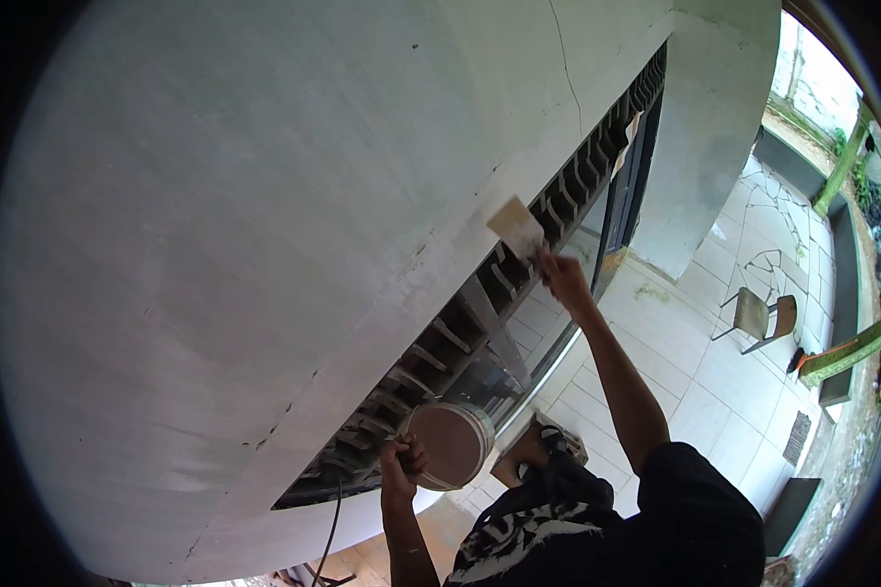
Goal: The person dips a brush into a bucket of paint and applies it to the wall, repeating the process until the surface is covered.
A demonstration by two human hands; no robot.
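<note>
Both hands grip: right hand (564, 277) a pale, flat-bladed scraper (517, 228) against the wall (264, 196), left hand (401, 460) a round bucket (450, 443).

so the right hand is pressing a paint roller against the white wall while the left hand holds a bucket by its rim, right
Not quite. In the head view the right hand presses a flat scraper, not a roller, against the white wall. The left hand does hold the bucket by its rim.
</note>
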